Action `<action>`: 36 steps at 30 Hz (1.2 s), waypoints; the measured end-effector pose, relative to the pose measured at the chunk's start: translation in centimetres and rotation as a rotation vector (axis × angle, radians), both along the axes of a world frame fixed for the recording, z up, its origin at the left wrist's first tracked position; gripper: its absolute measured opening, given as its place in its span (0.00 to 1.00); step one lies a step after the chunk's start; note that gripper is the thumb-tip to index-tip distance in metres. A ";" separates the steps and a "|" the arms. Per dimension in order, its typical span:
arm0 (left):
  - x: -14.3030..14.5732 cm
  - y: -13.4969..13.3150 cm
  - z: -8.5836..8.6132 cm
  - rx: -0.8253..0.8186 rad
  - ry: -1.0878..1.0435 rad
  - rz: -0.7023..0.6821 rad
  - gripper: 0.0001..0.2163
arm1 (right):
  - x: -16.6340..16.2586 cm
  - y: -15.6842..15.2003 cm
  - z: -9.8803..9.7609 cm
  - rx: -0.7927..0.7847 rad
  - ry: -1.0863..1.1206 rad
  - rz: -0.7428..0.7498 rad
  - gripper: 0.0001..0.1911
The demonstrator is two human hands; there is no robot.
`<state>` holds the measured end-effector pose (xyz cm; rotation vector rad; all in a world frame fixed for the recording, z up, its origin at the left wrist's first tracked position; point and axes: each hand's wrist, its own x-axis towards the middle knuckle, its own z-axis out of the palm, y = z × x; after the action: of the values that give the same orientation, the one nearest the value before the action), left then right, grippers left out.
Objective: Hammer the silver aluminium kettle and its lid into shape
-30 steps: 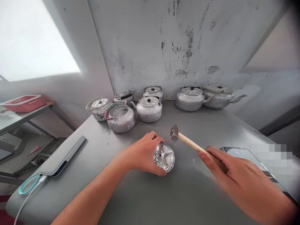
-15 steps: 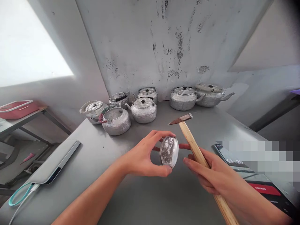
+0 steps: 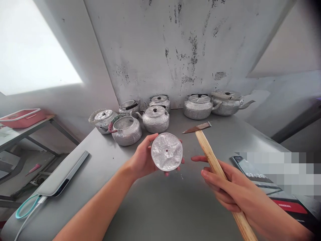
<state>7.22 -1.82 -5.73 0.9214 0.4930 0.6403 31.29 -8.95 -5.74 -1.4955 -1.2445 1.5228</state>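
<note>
My left hand [image 3: 141, 159] holds a round hammered aluminium lid [image 3: 167, 151] up above the grey table [image 3: 163, 204], its inner face turned toward me, with a small hole at its centre. My right hand [image 3: 234, 192] grips the wooden handle of a hammer [image 3: 209, 157], index finger stretched toward the lid. The hammer's metal head [image 3: 197, 127] points left, just right of the lid and apart from it.
Several aluminium kettles [image 3: 155, 118] stand along the back wall, one without a lid [image 3: 125, 130]. A flat grey device [image 3: 61, 174] with a teal cable lies at the left edge. A phone [image 3: 253, 172] lies at the right. A red tray [image 3: 22, 117] sits on a side table.
My left hand has raised the lid and turned it from edge-on to face me. The hammer has stayed raised beside it, having been lifted from the lid a second ago.
</note>
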 end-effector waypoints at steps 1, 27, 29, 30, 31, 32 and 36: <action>0.0 0.1 -0.1 -0.008 -0.004 -0.006 0.33 | 0.0 0.0 0.0 0.002 0.001 0.004 0.35; 0.0 0.3 0.2 -0.039 -0.053 0.115 0.32 | 0.0 0.0 0.0 -0.045 0.061 0.027 0.35; -0.1 0.3 0.3 -0.034 -0.039 0.092 0.32 | 0.0 0.0 -0.1 -0.045 0.065 0.041 0.36; -0.1 0.2 0.3 -0.033 -0.031 0.081 0.32 | 0.1 0.0 -0.2 -0.045 0.065 0.047 0.36; -0.1 0.2 0.4 -0.033 -0.024 0.073 0.32 | 0.1 0.0 -0.2 -0.046 0.066 0.050 0.36; -0.1 0.2 0.4 -0.033 -0.018 0.064 0.33 | 0.1 0.0 -0.3 -0.048 0.067 0.054 0.36; 0.3 0.0 0.3 -0.019 -0.034 0.098 0.32 | 0.2 0.0 -0.3 -0.046 0.070 0.055 0.36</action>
<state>7.50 -1.77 -5.42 0.8706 0.5153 0.7380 31.47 -8.95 -6.06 -1.4348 -1.2267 1.6364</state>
